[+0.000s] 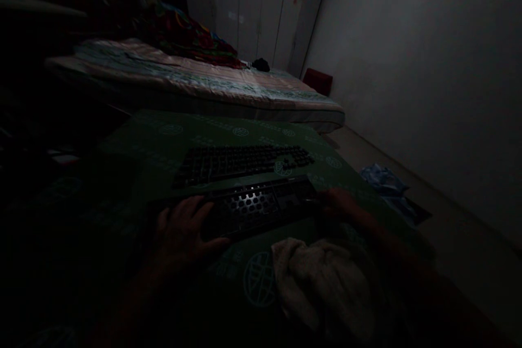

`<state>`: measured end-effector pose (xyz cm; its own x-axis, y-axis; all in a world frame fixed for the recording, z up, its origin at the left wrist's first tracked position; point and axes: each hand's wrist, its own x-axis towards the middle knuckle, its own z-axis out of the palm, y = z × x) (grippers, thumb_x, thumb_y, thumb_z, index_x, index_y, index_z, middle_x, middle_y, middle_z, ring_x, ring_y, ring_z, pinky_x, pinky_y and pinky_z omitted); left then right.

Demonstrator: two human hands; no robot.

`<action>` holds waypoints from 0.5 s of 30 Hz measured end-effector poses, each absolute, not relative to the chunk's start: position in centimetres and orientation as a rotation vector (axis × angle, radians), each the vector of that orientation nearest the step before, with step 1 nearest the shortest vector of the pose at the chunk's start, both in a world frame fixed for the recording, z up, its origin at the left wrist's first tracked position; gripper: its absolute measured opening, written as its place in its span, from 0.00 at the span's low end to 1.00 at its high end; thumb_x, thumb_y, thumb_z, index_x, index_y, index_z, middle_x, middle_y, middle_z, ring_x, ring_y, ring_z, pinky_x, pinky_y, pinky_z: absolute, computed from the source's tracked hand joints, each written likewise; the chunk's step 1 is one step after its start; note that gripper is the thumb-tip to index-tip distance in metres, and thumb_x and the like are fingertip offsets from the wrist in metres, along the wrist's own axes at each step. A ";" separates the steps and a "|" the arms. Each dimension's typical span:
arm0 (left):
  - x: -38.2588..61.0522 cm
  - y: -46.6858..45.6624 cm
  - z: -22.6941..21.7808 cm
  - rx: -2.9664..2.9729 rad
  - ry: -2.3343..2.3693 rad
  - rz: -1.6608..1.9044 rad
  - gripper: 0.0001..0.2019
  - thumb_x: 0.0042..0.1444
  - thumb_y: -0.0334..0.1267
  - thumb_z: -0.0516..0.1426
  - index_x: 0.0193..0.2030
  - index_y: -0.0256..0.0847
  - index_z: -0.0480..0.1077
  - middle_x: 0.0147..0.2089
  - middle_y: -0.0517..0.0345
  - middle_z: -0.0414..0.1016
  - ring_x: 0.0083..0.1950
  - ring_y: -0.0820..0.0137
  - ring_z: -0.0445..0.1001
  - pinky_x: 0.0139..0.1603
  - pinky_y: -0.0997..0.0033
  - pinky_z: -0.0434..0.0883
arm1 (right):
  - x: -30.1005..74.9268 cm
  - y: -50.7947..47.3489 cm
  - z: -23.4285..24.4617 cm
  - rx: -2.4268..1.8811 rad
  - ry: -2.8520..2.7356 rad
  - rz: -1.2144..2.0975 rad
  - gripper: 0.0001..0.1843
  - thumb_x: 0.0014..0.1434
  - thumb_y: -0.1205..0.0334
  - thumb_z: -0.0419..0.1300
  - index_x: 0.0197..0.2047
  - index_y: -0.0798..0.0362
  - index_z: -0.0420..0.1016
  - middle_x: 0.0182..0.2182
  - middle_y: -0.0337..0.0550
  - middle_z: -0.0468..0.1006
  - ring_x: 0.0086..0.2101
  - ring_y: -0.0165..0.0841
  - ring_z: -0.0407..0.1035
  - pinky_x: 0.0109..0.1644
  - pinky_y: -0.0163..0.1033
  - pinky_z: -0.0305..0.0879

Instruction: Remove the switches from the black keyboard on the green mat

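The room is very dark. A dark keyboard frame with holes where keys sit lies on a green patterned cloth. My left hand rests flat on the frame's left end, fingers spread. My right hand touches its right end; its fingers are too dim to make out. Behind the frame lies a sheet of dark keys. A pale rag is bunched in front of me, between my arms.
A bed with a pale patterned cover stands behind, with colourful bedding heaped on it. A red box sits by the wall. Light blue cloth lies on the floor at right. Cupboards line the back.
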<state>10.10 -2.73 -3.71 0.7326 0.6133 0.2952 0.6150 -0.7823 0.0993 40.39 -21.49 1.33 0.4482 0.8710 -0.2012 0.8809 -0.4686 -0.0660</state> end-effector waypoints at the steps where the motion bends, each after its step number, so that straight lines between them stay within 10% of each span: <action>1: 10.1 -2.7 -3.8 -2.917 -1.034 -0.496 0.34 0.41 0.59 0.55 0.53 0.40 0.66 0.59 0.41 0.62 0.59 0.47 0.59 0.57 0.43 0.52 | 40.4 -21.5 1.5 2.662 1.596 -0.320 0.17 0.51 0.64 0.54 0.43 0.51 0.76 0.37 0.45 0.79 0.36 0.39 0.72 0.35 0.35 0.61; 15: 10.3 -3.2 -3.8 -2.930 -1.051 -0.491 0.36 0.41 0.60 0.55 0.54 0.37 0.65 0.60 0.40 0.60 0.61 0.48 0.57 0.59 0.44 0.49 | 40.2 -21.9 1.3 2.611 1.682 -0.361 0.21 0.50 0.64 0.55 0.48 0.46 0.74 0.38 0.40 0.79 0.36 0.33 0.71 0.33 0.30 0.59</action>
